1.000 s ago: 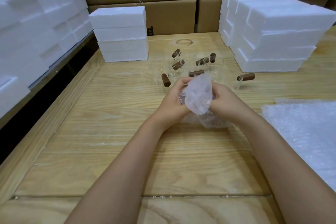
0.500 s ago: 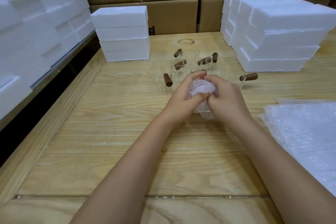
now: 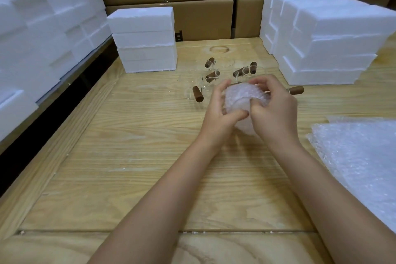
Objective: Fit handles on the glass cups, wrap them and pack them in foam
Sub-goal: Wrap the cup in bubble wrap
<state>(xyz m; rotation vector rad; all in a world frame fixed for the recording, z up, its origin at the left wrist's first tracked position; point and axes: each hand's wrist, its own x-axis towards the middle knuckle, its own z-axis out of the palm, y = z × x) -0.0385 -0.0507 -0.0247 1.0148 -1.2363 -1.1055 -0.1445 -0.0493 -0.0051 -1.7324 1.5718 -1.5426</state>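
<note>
**Loose flap got tucked in, this cup looked basically wrapped**

A second earlier there was a big flap of bubble wrap sticking up between the hands. By this moment it had been folded down, and the wrapped cup (image 3: pixel 240 100) was a tight rounded bundle sitting just above centre of the frame, held over the table (image 3: pixel 128 156).

The left hand (image 3: pixel 220 111) was curled round the bundle's left side, thumb underneath and fingers over the top. The right hand (image 3: pixel 274 111) gripped the right side, with its thumb pressed into the wrap as if pushing the last bit in. So both hands were closed on it.

My read was that wrapping was nearly done for this one, and foam was next. The closest foam blocks (image 3: pixel 145 38) were stacked in the upper middle-left, with a bigger foam stack (image 3: pixel 321 34) in the upper right.

The bare glass cups (image 3: pixel 205 80) with brown handles (image 3: pixel 197 94) were just behind the hands, not yet wrapped. The spare bubble wrap sheets (image 3: pixel 360 161) lay at the right edge.
</note>
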